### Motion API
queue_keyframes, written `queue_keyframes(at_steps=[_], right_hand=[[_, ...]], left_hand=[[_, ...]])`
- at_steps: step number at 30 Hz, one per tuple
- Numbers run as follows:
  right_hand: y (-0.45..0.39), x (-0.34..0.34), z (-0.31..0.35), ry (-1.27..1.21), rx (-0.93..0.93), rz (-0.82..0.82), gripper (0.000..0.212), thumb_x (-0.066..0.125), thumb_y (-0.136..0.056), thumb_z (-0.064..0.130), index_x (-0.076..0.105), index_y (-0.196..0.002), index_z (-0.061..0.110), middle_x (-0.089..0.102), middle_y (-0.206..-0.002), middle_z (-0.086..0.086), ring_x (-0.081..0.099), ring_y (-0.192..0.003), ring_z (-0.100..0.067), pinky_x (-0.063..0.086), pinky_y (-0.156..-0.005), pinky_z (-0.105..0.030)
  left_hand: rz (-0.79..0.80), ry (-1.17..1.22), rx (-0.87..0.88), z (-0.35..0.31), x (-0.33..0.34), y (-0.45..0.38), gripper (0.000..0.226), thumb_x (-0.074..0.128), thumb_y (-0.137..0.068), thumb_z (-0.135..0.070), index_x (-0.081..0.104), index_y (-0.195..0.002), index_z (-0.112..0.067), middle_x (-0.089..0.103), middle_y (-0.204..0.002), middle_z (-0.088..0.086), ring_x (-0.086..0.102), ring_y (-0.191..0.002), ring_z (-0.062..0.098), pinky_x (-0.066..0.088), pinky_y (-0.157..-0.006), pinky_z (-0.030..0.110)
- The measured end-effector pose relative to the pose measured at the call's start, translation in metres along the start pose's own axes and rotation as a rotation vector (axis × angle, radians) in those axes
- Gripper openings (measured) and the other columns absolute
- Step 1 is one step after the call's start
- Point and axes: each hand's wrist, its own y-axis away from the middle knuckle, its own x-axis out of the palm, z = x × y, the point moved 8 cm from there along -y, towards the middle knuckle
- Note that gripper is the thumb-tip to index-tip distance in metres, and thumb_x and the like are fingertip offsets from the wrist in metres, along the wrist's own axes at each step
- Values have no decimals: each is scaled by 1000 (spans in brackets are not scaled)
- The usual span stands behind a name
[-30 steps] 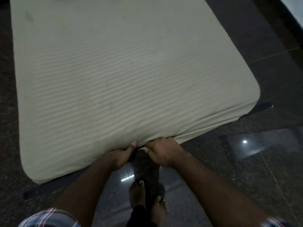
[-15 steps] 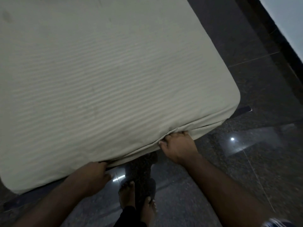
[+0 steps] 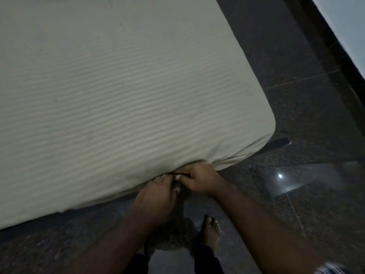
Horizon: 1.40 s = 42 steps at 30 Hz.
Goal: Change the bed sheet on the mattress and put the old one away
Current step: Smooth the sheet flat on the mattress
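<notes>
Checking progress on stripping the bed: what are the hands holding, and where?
Both the left hand and right hand grip the sheet at its near bottom edge.

Dark speckled polished floor (image 3: 296,86), bright light reflection (image 3: 280,176); pale wall (image 3: 347,22), black skirting (image 3: 324,36)

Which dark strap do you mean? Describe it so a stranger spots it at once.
Find the pale striped bed sheet covering the mattress on the dark floor. At its near right corner, the dark strap pokes out flat from underneath, the only thing protruding there.
</notes>
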Motion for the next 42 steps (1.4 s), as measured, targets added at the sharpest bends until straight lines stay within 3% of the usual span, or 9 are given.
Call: queue_keyframes(at_steps=[3,5,12,19,24,28,32,35,42], right_hand=[[52,-37,-25,26,-111,-442,26,60,-89,30,76,-106,20,76,-104,3,68,-99,-15,53,-86,-27],[73,-54,-62,241,-47,-522,27,57,-89,32,76,-101,18,75,-97,-1,69,-93,-23,54,-85,-34],[50,-73,-111,550,120,-210,48,43,-88,60,69,-89,20,73,-91,-8,67,-90,-31,46,-92,-44],[3,-73,-140,367,338,246,91,26,-85,86,60,-136,18,55,-145,-10,50,-136,-27,36,-110,-43],[26,-78,-135,467,106,144,55,39,-97,62,62,-124,21,62,-132,-10,55,-126,-28,36,-101,-38],[49,-84,-135,402,-74,-5,37,48,-93,41,66,-118,21,69,-113,-7,62,-108,-29,45,-90,-37],[81,-98,-142,436,-83,-387,33,53,-88,37,75,-102,16,73,-96,-3,67,-90,-25,54,-88,-36],[80,-104,-156,557,68,-327,34,51,-85,47,68,-96,21,71,-94,-1,67,-93,-25,48,-98,-47],[37,-133,-180,398,392,34,72,32,-88,80,70,-106,21,71,-111,-9,66,-108,-30,48,-94,-40]], left_hand=[[7,-61,-151,-8,3,-9,69,22,-84,-71,59,-115,-21,70,-110,9,66,-103,34,53,-82,41],[57,-133,-217,-16,2,-19,73,22,-85,-77,60,-113,-21,70,-115,9,65,-108,33,52,-85,40],[345,-171,-406,-39,1,-67,99,12,-89,-83,64,-131,-10,57,-141,18,53,-131,33,42,-106,40],[354,-98,-375,-29,8,-71,93,12,-87,-83,64,-132,-21,60,-140,11,55,-129,27,44,-102,33],[109,195,-198,-21,-9,-17,59,45,-88,-75,62,-129,-36,64,-133,-9,59,-116,4,42,-86,19],[0,-1,-200,-18,-5,-11,36,57,-98,-39,62,-132,-29,67,-130,-2,63,-118,18,47,-88,28],[-62,-136,-233,-42,-3,-18,16,54,-89,-29,66,-99,-24,73,-92,2,71,-87,24,53,-67,32],[-85,-206,-114,-79,10,-31,29,65,-67,-30,72,-94,-21,72,-76,0,70,-64,21,52,-49,27],[-75,-223,-87,-86,21,-47,62,42,-83,-50,73,-115,-8,75,-97,10,72,-81,31,60,-70,38]])
